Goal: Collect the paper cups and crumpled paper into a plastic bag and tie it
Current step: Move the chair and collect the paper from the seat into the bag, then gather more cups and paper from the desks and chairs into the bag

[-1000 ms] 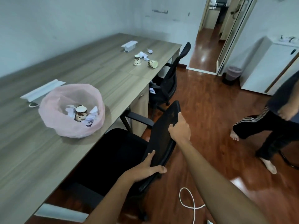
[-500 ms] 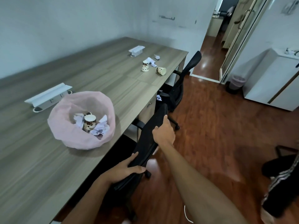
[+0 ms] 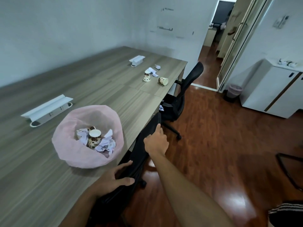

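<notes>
A pink plastic bag (image 3: 72,145) stands open on the long wooden table (image 3: 98,89), holding a spotted paper cup (image 3: 94,138) and crumpled paper (image 3: 106,143). Far along the table an upside-down paper cup (image 3: 146,77), a cup lying on its side (image 3: 163,80) and more crumpled paper (image 3: 152,71) lie near the edge. My left hand (image 3: 116,177) grips the lower back of a black office chair (image 3: 142,145). My right hand (image 3: 156,141) holds the top of the same chair back, which is pressed against the table edge.
Two white socket boxes (image 3: 47,108) (image 3: 137,60) sit on the table. A second black chair (image 3: 182,95) with a paper scrap on its seat stands at the far end. A small bin (image 3: 234,91), a white cabinet (image 3: 270,89) and an open doorway lie to the right. Another person's striped clothing shows bottom right.
The chair has been pushed in toward the table, both hands still on its back. The view has moved forward and left; the other person has mostly left the frame.
</notes>
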